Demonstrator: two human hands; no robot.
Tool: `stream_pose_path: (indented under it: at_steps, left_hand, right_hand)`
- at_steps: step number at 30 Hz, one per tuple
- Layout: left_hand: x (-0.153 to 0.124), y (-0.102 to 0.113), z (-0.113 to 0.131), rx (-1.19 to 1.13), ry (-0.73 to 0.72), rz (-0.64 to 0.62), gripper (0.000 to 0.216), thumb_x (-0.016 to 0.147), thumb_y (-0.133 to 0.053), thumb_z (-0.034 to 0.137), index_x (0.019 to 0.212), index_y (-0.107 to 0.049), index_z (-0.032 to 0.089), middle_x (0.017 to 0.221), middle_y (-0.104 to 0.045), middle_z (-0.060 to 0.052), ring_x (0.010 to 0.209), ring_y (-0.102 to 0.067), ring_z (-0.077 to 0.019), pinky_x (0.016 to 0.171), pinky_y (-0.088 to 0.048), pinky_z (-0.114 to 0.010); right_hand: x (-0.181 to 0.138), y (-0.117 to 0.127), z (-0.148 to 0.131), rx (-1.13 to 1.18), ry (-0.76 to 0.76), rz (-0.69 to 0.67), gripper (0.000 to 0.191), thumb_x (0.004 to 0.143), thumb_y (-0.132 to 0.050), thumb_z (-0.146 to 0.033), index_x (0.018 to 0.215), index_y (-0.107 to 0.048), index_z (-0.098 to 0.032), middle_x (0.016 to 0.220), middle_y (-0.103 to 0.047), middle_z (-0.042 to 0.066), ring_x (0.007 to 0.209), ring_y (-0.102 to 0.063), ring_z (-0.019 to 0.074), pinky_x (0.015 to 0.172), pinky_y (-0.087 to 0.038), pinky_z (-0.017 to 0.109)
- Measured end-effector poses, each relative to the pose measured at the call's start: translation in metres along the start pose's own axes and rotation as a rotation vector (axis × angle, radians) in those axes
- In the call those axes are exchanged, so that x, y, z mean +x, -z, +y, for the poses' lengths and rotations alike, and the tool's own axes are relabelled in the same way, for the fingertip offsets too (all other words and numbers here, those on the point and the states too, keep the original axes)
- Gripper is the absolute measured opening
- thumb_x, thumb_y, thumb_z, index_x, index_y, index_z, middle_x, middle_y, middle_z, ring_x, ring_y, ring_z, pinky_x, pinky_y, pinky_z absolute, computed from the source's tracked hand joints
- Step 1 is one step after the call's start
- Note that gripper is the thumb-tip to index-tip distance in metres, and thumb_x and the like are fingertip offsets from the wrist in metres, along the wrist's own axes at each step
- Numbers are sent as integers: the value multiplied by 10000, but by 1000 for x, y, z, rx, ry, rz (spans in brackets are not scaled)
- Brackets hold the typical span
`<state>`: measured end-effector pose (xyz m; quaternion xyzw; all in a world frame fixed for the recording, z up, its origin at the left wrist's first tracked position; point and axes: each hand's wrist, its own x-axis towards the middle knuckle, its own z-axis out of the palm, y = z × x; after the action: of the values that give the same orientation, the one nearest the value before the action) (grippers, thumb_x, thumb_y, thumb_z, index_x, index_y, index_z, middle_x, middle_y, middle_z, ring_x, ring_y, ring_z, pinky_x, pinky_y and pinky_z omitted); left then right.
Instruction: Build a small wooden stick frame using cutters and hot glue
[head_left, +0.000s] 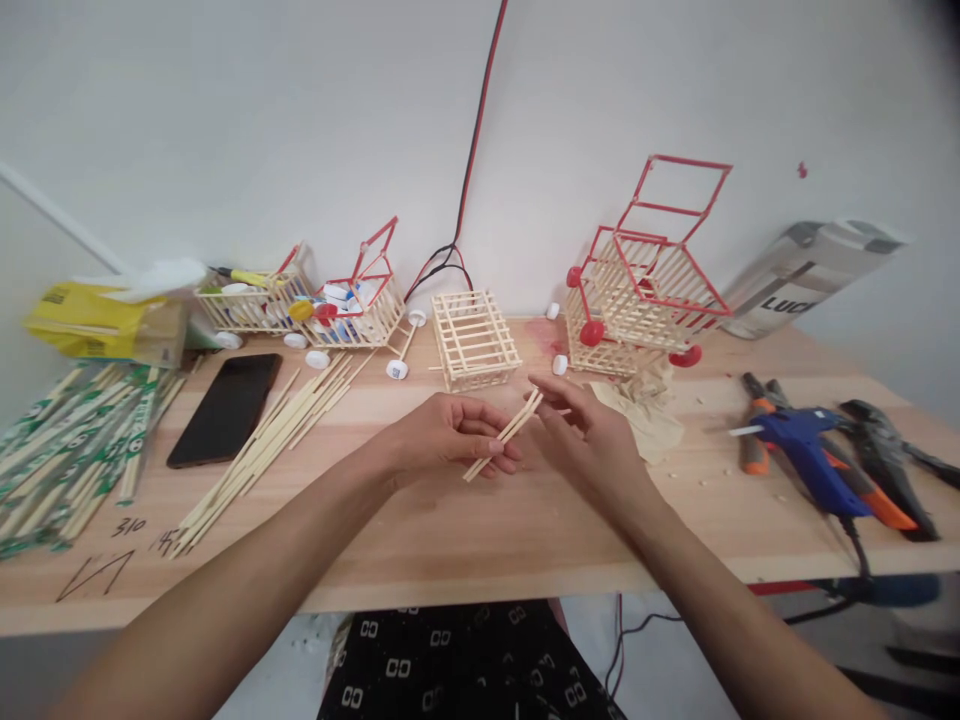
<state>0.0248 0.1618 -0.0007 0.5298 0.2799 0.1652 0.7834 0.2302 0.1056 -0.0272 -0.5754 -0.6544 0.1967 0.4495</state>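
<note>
My left hand (463, 435) pinches a couple of short thin bamboo sticks (504, 436) between thumb and fingers, slanting up to the right over the table. Close to their upper ends is my right hand (589, 440), its fingers apart; whether a fingertip touches the sticks I cannot tell. Just beyond both hands sits a small box-shaped frame of bamboo sticks (474, 340), its slatted side facing up. Beside that frame, on its left, lies a stick axle with white cap wheels (397, 369).
Stick-built carts (364, 310) line the wall, with a larger red-trimmed cart (645, 290) at right. On the left are loose sticks (262, 450), a black phone (225, 410) and wrapped chopsticks (82, 450). A blue glue gun (810, 455) and pliers (754, 425) lie right.
</note>
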Motion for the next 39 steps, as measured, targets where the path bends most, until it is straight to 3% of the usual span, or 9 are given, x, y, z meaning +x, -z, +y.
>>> stream_pose_path:
  at_steps: [5, 9, 18, 39]
  left_hand:
    - [1, 0, 1, 87, -60, 46, 281, 725, -749, 196, 976, -665, 101, 878, -730, -111, 769, -703, -179, 694, -537, -272]
    - [2, -2, -1, 98, -38, 27, 276, 720, -745, 196, 971, -673, 105, 880, -733, -111, 767, -703, -176, 721, -536, -283]
    - [5, 0, -5, 132, -15, 2, 272, 716, -739, 197, 961, -693, 91, 867, -737, -118, 776, -706, -177, 749, -545, -284]
    - [1, -6, -2, 448, -152, 83, 178, 775, -627, 186, 915, -718, 124, 874, -740, -83, 757, -683, -166, 628, -473, -215]
  right_hand:
    - [5, -2, 6, 582, -326, -164, 359, 855, -549, -504, 914, -664, -169, 810, -627, 47, 659, -546, 125, 538, -396, 242]
    - [7, -2, 1, 788, -467, -227, 346, 722, -715, -492, 781, -657, -156, 684, -560, 5, 603, -474, 91, 496, -320, 210]
    - [9, -1, -3, 792, -558, -300, 349, 686, -748, -471, 698, -589, -160, 626, -525, -23, 544, -425, 74, 481, -274, 211]
    - [11, -4, 10, 708, -455, -352, 374, 736, -705, -497, 663, -555, -163, 572, -439, -52, 508, -340, 72, 490, -195, 241]
